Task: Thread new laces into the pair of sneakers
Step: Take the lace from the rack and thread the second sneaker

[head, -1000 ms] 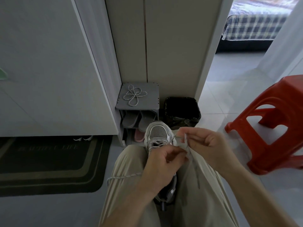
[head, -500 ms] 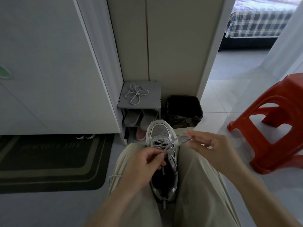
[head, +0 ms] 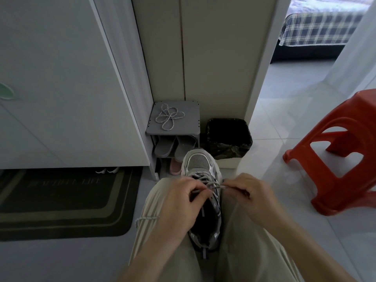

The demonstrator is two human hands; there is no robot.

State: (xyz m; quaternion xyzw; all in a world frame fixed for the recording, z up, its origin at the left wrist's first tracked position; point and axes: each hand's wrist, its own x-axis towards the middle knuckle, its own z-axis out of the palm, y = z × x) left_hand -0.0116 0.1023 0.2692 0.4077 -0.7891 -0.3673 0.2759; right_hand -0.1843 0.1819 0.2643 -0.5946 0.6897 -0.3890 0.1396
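A grey and white sneaker (head: 200,165) lies wedged between my knees, toe pointing away. A grey lace (head: 205,181) crosses its upper eyelets. My left hand (head: 179,202) is curled over the sneaker's left side, its fingertips at the lace near the tongue. My right hand (head: 247,192) pinches the lace end just right of the top eyelets. A stretch of the same lace (head: 145,219) hangs over my left thigh. A second loose lace (head: 169,116) lies coiled on a small grey shoe rack (head: 189,127).
Slippers sit inside the rack. A black-lined bin (head: 228,137) stands right of it. A red plastic stool (head: 343,159) is at the right, a dark doormat (head: 61,200) at the left. White cabinet doors rise behind. A plaid bed shows through the doorway.
My right hand came down from a raised pull and moved in to the sneaker's right eyelets. My left hand shifted left off the tongue, uncovering the sneaker's opening.
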